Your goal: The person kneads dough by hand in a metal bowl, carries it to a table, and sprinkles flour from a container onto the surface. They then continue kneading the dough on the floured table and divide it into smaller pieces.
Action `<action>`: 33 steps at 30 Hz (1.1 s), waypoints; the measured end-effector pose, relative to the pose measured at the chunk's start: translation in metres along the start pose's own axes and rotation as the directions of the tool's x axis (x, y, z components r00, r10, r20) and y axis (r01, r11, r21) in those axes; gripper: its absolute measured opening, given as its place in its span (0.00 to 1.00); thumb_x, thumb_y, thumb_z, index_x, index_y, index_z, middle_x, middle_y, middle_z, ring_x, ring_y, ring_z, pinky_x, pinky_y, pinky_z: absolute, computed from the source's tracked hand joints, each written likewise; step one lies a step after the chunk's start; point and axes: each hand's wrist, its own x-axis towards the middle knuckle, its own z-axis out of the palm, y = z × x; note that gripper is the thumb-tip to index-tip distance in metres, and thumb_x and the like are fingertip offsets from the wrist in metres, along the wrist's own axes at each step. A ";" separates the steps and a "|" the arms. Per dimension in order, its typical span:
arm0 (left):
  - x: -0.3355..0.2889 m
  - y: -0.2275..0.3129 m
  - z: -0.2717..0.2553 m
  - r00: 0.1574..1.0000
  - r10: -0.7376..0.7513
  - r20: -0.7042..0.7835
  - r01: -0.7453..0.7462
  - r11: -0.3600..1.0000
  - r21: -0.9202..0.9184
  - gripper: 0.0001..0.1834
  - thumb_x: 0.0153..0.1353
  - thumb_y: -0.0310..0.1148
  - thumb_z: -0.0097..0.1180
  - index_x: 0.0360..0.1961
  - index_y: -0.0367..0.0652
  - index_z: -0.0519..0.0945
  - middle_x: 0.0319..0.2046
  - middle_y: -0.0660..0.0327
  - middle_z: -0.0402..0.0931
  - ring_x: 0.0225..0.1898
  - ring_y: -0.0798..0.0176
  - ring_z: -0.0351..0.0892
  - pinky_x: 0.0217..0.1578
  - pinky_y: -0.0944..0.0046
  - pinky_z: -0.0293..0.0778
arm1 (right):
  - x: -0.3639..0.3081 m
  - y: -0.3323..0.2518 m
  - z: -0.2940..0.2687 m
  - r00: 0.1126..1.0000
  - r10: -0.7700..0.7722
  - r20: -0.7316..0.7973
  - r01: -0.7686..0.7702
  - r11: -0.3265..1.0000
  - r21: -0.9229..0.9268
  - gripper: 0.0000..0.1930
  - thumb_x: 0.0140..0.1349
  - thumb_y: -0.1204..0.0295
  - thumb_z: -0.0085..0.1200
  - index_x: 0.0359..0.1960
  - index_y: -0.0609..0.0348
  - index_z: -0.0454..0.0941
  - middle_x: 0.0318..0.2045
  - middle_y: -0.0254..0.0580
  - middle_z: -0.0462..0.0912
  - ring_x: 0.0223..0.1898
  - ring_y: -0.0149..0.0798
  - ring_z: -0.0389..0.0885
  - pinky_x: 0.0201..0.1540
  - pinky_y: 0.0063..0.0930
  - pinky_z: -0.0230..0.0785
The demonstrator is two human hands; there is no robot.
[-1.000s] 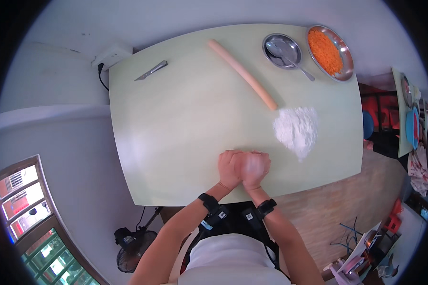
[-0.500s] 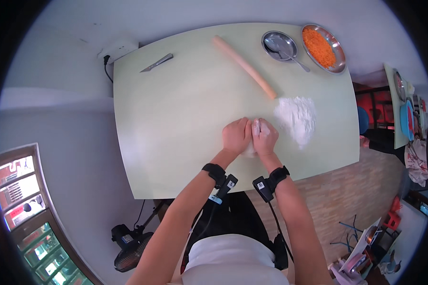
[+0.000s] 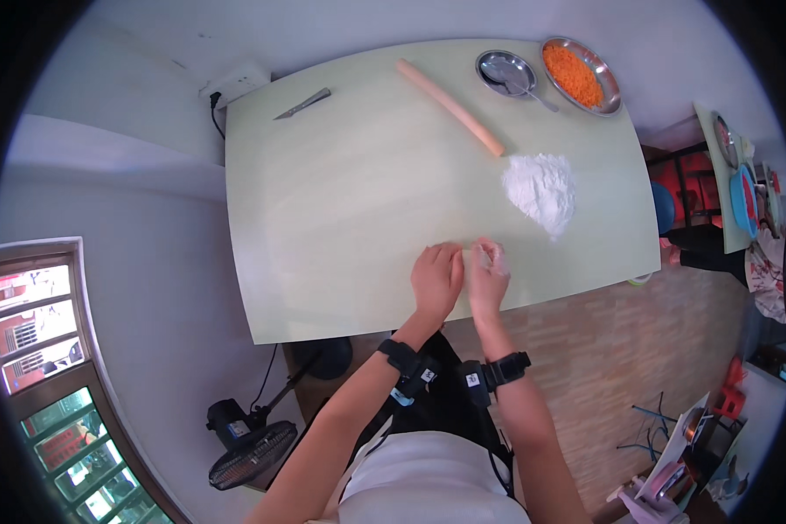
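Head view. The left hand (image 3: 437,279) and the right hand (image 3: 487,278) lie side by side, touching, palms down on the pale green worktop (image 3: 341,201) near its edge closest to the person. The left hand is flat with its fingers extended and close together. The right hand is curled loosely over a small pale lump of dough (image 3: 483,253), which shows just past its fingertips; how much of the lump sits under the palms cannot be told. Both wrists carry dark bands.

Just beyond the right hand and to its outer side lies a heap of white flour (image 3: 541,188) on the bare worktop, apart from the fingers. Farther out from the hands, a long wooden rolling pin (image 3: 451,106) lies slantwise, one end near the flour. Past it, at the far right corner, stand a small round steel dish (image 3: 505,72) with a spoon (image 3: 526,86) in it and, just beside, a larger steel plate (image 3: 584,75) of orange grated filling. Well away beyond the left hand, near the far left corner, lies a knife (image 3: 303,103).
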 end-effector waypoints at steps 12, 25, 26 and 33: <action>0.017 -0.033 0.014 0.995 0.093 0.021 -0.092 0.995 -0.048 0.08 0.52 0.25 0.47 0.34 0.40 0.76 0.31 0.55 0.74 0.34 0.51 0.72 0.35 0.57 0.68 | 0.023 0.030 0.029 0.899 -0.433 -0.064 0.389 0.858 -0.334 0.05 0.50 0.75 0.51 0.22 0.57 0.68 0.27 0.40 0.76 0.33 0.45 0.71 0.37 0.38 0.62; 0.073 -0.043 0.022 0.987 0.127 0.103 -0.120 0.990 -0.068 0.05 0.52 0.28 0.47 0.22 0.40 0.71 0.17 0.54 0.68 0.20 0.49 0.69 0.22 0.55 0.64 | 0.086 0.017 0.034 0.909 -0.377 0.177 0.416 0.834 -0.362 0.10 0.52 0.71 0.48 0.16 0.60 0.68 0.16 0.45 0.71 0.17 0.49 0.69 0.21 0.38 0.62; 0.074 -0.040 0.027 0.987 0.121 0.108 -0.114 0.991 -0.064 0.06 0.53 0.29 0.46 0.22 0.41 0.72 0.16 0.54 0.68 0.20 0.49 0.69 0.22 0.54 0.64 | 0.086 0.015 0.030 0.926 -0.335 0.177 0.378 0.830 -0.409 0.10 0.53 0.71 0.48 0.16 0.61 0.69 0.15 0.45 0.71 0.17 0.49 0.70 0.21 0.38 0.62; 0.051 -0.013 0.009 0.966 -0.143 0.214 0.140 0.990 0.029 0.10 0.57 0.35 0.46 0.25 0.41 0.73 0.21 0.55 0.73 0.25 0.50 0.73 0.26 0.53 0.68 | 0.056 0.027 0.019 0.880 -0.474 0.020 0.456 0.835 -0.308 0.06 0.51 0.74 0.51 0.19 0.60 0.69 0.20 0.44 0.74 0.22 0.47 0.72 0.26 0.36 0.62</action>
